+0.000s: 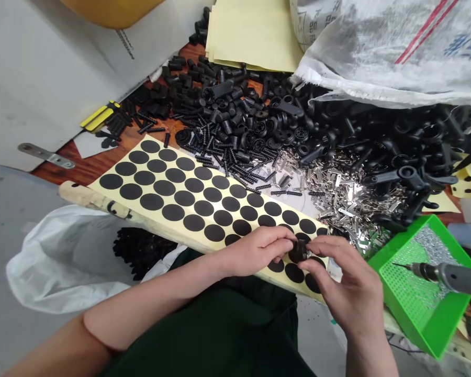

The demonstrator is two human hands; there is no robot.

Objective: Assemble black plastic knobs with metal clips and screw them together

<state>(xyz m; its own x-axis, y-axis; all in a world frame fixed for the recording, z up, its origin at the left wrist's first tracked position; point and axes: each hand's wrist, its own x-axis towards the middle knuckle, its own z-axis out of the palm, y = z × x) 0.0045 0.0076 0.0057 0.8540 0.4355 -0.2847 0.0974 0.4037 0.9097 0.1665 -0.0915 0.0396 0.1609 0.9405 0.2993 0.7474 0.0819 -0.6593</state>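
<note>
My left hand (259, 250) and my right hand (345, 283) meet over the near end of a yellow sheet of round black stickers (188, 196). Both hands pinch a small black round part (298, 250) between their fingertips. The fingers of each hand are closed on it. A glint of metal shows on the part, too small to make out.
A heap of black plastic parts (259, 120) and small shiny metal clips (337, 193) covers the table beyond the sheet. A green perforated tray (416, 298) with small metal bits sits at right, an electric screwdriver (451, 275) lying across it. White bags lie at left and top right.
</note>
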